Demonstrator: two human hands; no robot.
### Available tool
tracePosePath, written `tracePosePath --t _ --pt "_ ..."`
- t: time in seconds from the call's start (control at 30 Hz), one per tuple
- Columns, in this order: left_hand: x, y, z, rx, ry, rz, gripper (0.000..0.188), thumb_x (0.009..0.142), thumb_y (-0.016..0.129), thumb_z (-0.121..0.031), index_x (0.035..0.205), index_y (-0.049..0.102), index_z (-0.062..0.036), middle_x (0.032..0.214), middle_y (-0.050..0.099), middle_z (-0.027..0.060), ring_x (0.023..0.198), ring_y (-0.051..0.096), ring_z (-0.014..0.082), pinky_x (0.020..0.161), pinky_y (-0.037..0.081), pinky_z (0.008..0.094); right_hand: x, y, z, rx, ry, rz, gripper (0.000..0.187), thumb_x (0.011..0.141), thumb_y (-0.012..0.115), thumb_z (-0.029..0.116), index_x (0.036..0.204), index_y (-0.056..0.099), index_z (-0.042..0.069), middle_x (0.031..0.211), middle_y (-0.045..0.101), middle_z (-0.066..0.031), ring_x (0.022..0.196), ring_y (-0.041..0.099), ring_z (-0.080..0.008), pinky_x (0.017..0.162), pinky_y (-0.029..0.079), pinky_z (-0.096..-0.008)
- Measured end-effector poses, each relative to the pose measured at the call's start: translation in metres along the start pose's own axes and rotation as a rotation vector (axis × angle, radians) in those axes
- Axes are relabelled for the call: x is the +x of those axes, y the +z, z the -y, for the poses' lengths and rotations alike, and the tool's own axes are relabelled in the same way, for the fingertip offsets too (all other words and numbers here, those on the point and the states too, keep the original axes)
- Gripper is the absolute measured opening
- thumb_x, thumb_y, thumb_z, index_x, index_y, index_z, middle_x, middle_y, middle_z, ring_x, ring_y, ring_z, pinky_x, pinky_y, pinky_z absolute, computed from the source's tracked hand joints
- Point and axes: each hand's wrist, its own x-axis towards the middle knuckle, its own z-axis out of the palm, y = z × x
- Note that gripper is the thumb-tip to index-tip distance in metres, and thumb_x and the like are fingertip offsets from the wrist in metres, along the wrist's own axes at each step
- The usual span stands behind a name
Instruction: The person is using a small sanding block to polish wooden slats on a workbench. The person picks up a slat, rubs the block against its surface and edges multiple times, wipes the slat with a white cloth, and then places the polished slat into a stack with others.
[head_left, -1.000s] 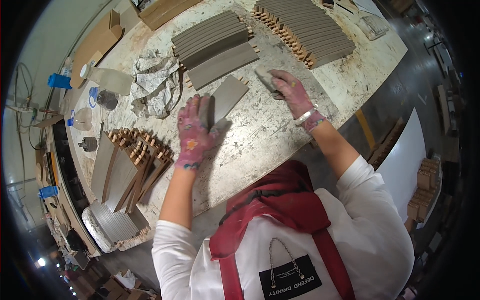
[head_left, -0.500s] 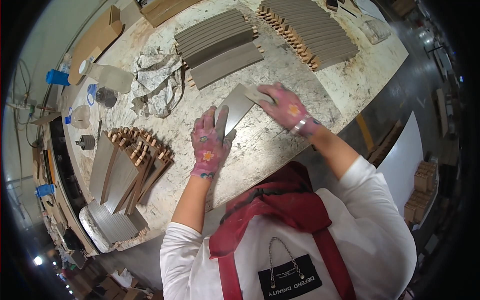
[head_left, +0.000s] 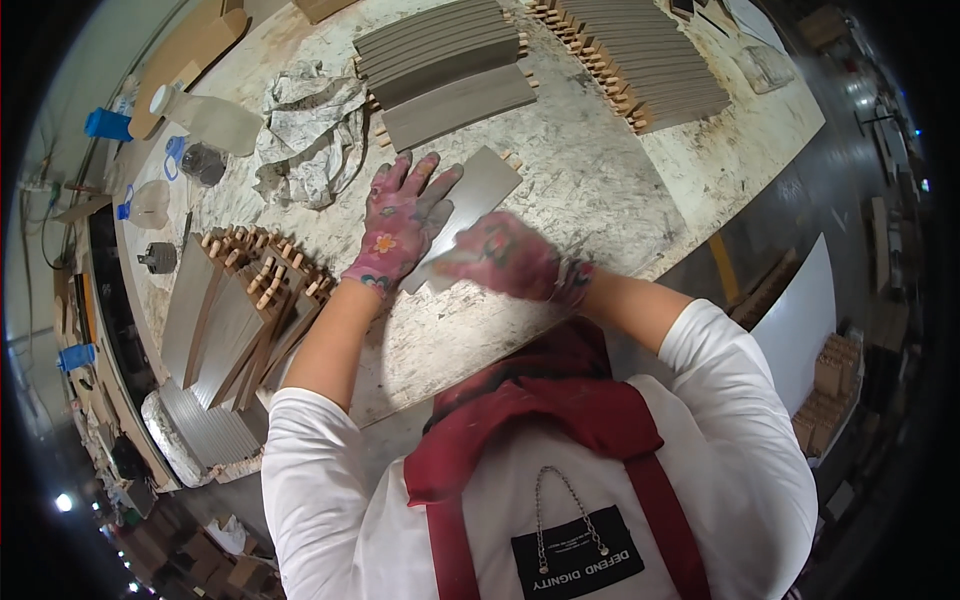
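Note:
A grey slat (head_left: 487, 183) with wooden dowels at its far end lies slanting on the worktable before me. My left hand (head_left: 392, 225), in a pink flowered glove with grey fingertips, rests along the slat's left side, fingers stretched out and spread. Over the slat's near end, my right hand (head_left: 508, 258), gloved alike and slightly blurred, is closed on a thin pale grey pad (head_left: 428, 277). The pad presses against the slat's surface; the glove hides most of it, and its exact kind is unclear.
Stacked grey slats with dowels (head_left: 440, 60) stand beyond, and a longer row (head_left: 650, 70) at far right. Leaning slats (head_left: 235, 310) stand at left. Crumpled paper (head_left: 310, 135), a clear bottle (head_left: 215, 120) and a small dark jar (head_left: 158, 258) lie on the worktable (head_left: 600, 190).
My right hand has swept from the slat's far end toward me to its near end with the pad. My left hand has shifted a little left and away, fingers spread wider.

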Motion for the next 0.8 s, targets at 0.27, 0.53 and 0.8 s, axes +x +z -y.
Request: tracePosePath --t 0.27,0.53,0.8 --pt "0.008 -0.017 -0.026 0.066 -0.072 -0.003 0.047 0.090 0.063 -0.035 0.135 0.059 -0.0212 0.141 0.050 0.0119 0.131 0.043 0.0382 0.110 0.032 0.0499 -0.075 -0.094 -0.082 -0.232 0.605 -0.173 0.039 0.082 0.069 0.012 0.121 0.064 0.014 0.099 0.061 -0.0137 0.085 0.062 -0.0300 0.076 0.053 -0.0402" --pt "-0.005 0.019 -0.119 -0.253 -0.133 -0.015 0.047 0.086 0.061 -0.022 0.132 0.057 -0.0104 0.140 0.046 0.0183 0.131 0.043 0.0343 0.109 0.034 0.0472 0.009 -0.099 -0.034 0.239 0.302 0.087 0.040 0.083 0.069 0.018 0.122 0.065 0.012 0.109 0.060 -0.0123 0.102 0.061 -0.0299 0.088 0.050 -0.0406" --pt "-0.017 0.048 -0.132 -0.433 -0.283 -0.181 0.055 0.095 0.049 -0.035 0.143 0.043 -0.0092 0.146 0.044 0.0132 0.137 0.039 0.0244 0.113 0.031 0.0367 0.081 -0.033 0.007 0.107 -0.117 0.668 0.044 0.084 0.064 0.022 0.127 0.061 0.022 0.114 0.059 -0.0093 0.107 0.060 -0.0277 0.094 0.046 -0.0395"
